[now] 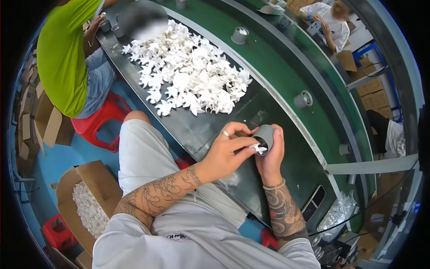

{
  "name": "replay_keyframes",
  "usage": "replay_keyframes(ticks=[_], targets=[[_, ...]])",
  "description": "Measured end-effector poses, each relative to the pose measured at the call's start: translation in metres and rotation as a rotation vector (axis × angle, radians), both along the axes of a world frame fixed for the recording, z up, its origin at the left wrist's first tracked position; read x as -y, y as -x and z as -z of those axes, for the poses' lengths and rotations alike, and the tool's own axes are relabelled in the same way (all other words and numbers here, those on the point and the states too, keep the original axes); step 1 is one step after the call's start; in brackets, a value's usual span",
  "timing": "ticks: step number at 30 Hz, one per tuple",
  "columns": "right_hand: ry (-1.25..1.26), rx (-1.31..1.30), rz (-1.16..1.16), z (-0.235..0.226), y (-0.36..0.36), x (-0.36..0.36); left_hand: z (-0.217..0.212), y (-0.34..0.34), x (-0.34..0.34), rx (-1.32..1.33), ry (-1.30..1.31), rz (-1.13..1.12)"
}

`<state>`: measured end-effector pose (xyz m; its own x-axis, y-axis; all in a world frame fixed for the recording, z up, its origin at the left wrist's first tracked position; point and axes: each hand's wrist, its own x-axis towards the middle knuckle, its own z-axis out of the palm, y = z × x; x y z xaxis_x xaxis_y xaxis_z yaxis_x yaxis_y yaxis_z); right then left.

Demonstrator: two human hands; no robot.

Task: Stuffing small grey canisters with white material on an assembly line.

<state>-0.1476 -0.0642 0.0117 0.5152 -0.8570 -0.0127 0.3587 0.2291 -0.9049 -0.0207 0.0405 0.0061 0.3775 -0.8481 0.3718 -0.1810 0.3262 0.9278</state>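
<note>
My right hand (272, 163) is wrapped around a grey cylindrical housing (266, 132), its open mouth tilted toward me. My left hand (226, 150), wearing a ring, pinches a small white star-shaped plastic piece (260, 149) at that mouth. Part of the piece sits inside the rim. A thin red wire shows by the far end of the housing. Beyond my hands, a large pile of similar white pieces (192, 67) spreads over the dark tabletop (264, 105).
A green conveyor (286, 71) carries several grey housings (303, 99). A phone (314, 202) and clear plastic bags (337, 217) lie on the right. At left, a person in a green shirt (62, 58) sits on a red stool (101, 121). An open carton (105, 181) stands on the floor.
</note>
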Motion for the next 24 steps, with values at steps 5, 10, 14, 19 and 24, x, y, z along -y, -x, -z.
replay_keyframes(ticks=[5, 10, 14, 19, 24], targets=[[0.051, -0.106, -0.059, -0.0019, 0.0024, 0.0020, -0.0011, 0.0034, 0.0060, 0.055, -0.027, 0.009], [0.013, -0.134, -0.101, -0.0041, 0.0031, 0.0011, -0.0032, 0.0033, 0.0043, -0.097, -0.001, -0.008], [0.029, -0.154, -0.101, -0.0048, 0.0028, 0.0001, -0.0052, -0.0009, 0.0003, -0.055, -0.024, -0.023], [0.056, -0.187, -0.098, -0.0043, 0.0029, 0.0006, -0.0049, -0.0025, 0.0006, -0.222, -0.077, 0.028], [0.159, -0.310, -0.076, -0.0039, 0.0005, 0.0013, -0.0008, 0.0006, 0.0049, -0.363, -0.059, 0.001]])
